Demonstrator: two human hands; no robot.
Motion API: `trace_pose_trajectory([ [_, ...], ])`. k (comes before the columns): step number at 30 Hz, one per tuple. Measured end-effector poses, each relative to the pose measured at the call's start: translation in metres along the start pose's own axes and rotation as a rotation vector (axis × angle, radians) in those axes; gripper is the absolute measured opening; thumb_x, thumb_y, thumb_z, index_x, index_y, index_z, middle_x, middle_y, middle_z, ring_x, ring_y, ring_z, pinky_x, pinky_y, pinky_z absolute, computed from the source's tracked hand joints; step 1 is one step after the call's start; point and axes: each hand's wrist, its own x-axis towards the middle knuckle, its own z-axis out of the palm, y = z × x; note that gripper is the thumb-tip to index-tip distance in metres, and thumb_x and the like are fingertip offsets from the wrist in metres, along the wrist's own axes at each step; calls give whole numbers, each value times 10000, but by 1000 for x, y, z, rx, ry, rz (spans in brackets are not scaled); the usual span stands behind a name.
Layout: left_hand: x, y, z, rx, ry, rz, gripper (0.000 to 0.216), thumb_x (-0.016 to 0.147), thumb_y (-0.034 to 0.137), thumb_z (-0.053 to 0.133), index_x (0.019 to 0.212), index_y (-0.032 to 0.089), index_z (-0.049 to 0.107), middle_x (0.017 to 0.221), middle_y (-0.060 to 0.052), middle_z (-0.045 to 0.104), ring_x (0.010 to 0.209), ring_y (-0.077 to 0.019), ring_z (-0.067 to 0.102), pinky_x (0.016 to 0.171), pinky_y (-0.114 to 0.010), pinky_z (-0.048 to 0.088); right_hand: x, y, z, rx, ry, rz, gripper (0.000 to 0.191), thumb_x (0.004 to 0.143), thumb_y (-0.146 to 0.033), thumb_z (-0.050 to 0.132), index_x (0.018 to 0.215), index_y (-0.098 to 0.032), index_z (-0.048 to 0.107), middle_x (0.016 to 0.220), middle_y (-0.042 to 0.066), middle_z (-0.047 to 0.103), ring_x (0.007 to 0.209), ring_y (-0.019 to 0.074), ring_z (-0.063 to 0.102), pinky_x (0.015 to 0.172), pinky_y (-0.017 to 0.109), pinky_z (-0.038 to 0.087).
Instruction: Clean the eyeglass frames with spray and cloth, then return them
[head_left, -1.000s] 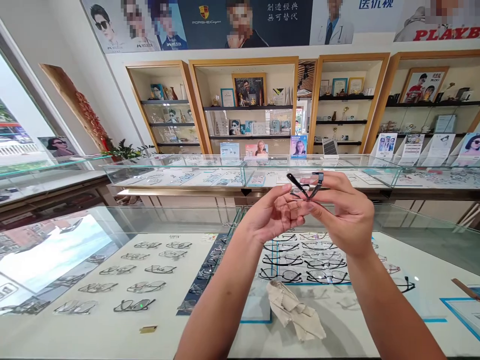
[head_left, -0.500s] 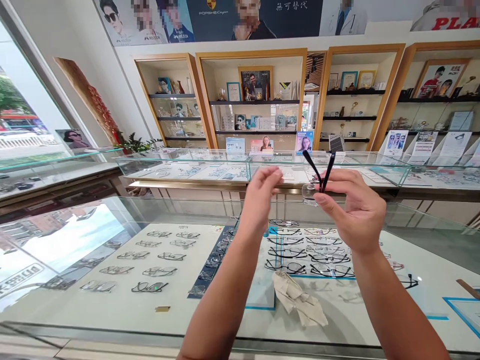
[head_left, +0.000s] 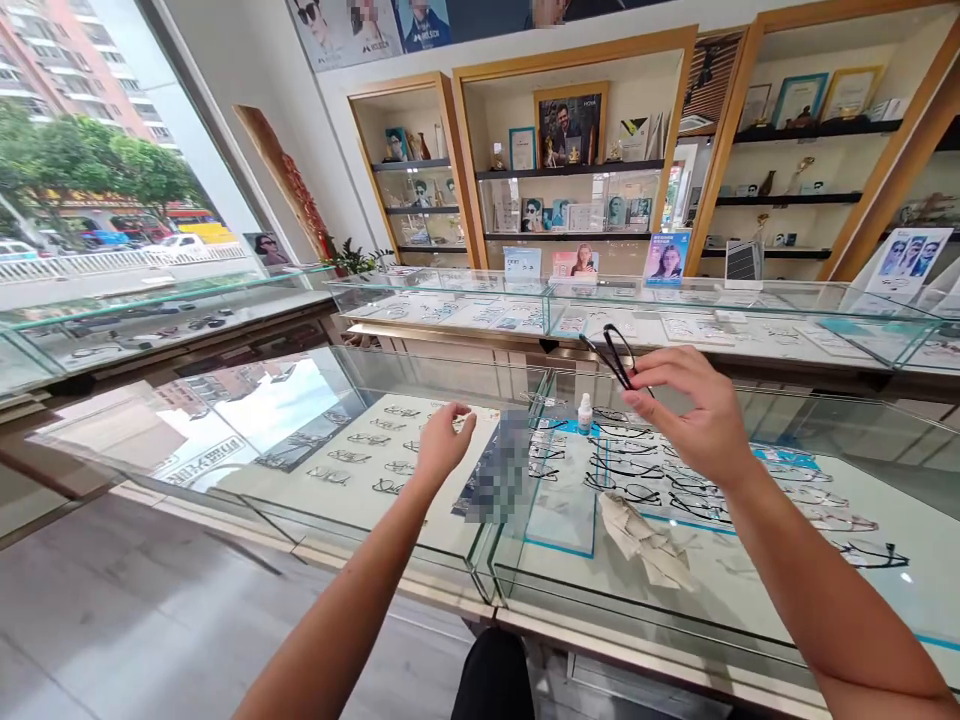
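Two near clear-glass cases are holding spectacles. Right hand is gripping one black-framed pair; left hand is hovering half-open.

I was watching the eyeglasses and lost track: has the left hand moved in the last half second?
Yes, leftward: the left hand was to the right of the glass divider's far end, and now it shows left of that divider.

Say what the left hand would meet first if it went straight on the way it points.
The left hand would probably meet the far display counter first, if it clears the near display case; its height above that glass is hard to judge.
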Motion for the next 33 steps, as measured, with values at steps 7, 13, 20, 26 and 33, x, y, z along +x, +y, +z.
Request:
trace_pose_trajectory([
  [7,-20,-78,23,410,-78,-104,611,1047,493,453,1488,95,596,1626,-286,534,1535,-433,441,1231,-599,342,-6,31,99,-68,-393,106,135,1014,-345,740,959,-233,789,1085,79,814,1037,269,677,959,464,513],
  [13,-17,-83,36,491,-146,-149,789,1069,608,358,1677,113,444,1778,-244,352,1672,-418,272,1329,-589,231,14,87,197,-437,-850,268,152,1029,-265,687,1039,-211,829,1236,111,802,1195,290,651,1032,412,467],
  [20,-16,-84,39,538,-192,-179,859,1067,661,282,1734,127,369,1819,-210,270,1710,-396,196,1363,-585,184,7,135,244,-580,-1013,366,140,938,-159,750,843,-206,842,1063,136,835,1206,322,671,1047,399,459],
  [26,-16,-87,44,534,-150,-156,853,1068,662,296,1719,121,402,1810,-224,286,1697,-415,233,1349,-603,216,2,153,260,-636,-1137,383,137,890,-111,766,838,-205,850,1020,142,849,1210,314,691,1071,392,442],
  [33,-17,-88,45,517,-114,-139,835,1066,650,323,1695,114,443,1790,-233,331,1683,-424,267,1341,-607,239,22,170,268,-717,-1166,401,96,953,-188,764,974,-178,857,1076,173,838,1170,324,737,1106,440,468],
])
